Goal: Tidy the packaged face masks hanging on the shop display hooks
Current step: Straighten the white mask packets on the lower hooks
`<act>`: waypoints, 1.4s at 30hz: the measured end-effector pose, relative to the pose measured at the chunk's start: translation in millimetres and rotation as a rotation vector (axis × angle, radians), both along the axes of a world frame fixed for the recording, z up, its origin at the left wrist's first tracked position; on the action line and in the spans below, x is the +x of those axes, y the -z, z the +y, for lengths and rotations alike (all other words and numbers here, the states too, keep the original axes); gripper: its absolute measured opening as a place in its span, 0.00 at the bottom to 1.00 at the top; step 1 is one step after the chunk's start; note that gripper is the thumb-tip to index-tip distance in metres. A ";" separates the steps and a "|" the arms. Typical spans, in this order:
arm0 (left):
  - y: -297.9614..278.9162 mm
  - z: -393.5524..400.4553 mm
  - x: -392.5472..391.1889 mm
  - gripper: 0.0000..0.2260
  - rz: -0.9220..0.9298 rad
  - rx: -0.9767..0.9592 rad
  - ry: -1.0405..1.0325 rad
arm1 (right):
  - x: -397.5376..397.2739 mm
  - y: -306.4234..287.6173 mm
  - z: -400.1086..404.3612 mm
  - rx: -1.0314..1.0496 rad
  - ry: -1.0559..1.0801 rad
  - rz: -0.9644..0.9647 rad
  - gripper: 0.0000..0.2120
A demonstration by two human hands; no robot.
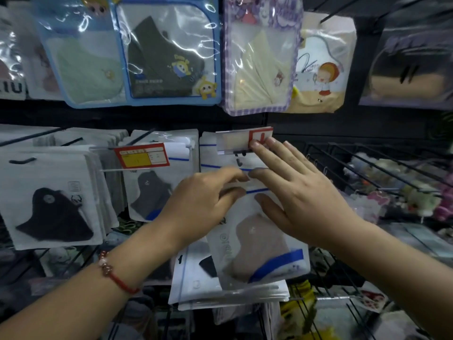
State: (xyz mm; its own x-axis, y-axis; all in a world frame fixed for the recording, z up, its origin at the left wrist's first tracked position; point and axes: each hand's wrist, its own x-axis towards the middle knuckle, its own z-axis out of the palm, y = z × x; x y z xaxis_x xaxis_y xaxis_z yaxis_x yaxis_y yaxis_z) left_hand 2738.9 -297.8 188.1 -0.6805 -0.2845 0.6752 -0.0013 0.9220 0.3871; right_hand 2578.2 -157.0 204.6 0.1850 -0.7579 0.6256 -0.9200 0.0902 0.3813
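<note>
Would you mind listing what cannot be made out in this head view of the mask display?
- Price tag print: too small and blurred to read.
- Second price tag: its right part is covered by the right hand fingers.
- Hook carrying the pink mask packet: hidden behind both hands; left hand pinches its top.
- Plush items at right: blurred.

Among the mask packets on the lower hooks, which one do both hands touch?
The packet with the pinkish mask and blue stripe, hanging tilted under the right price tag. The left hand pinches its top and the right hand lies flat on it; the black-mask packets hang untouched.
</note>
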 end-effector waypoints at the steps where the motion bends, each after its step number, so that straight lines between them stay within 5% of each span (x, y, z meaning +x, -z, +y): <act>1: -2.7 -0.7 1.8 0.10 0.035 0.044 0.006 | 0.2 -1.2 0.2 -0.008 -0.003 -0.004 0.20; 8: -6.8 -13.0 0.1 0.08 0.224 0.075 -0.031 | 0.2 -3.9 -2.3 -0.038 -0.032 -0.012 0.27; 27: 20.4 -43.4 -32.0 0.10 0.318 -0.791 -0.293 | -4.9 1.6 -4.3 -0.032 -0.015 0.019 0.25; 34: 47.5 -41.2 -36.3 0.17 0.289 -0.783 -0.429 | -1.2 4.5 -4.0 -0.034 -0.009 0.000 0.25; 42: 74.2 -23.7 -45.7 0.30 -0.021 -0.634 -0.511 | 1.2 7.5 -4.7 -0.014 -0.010 -0.035 0.27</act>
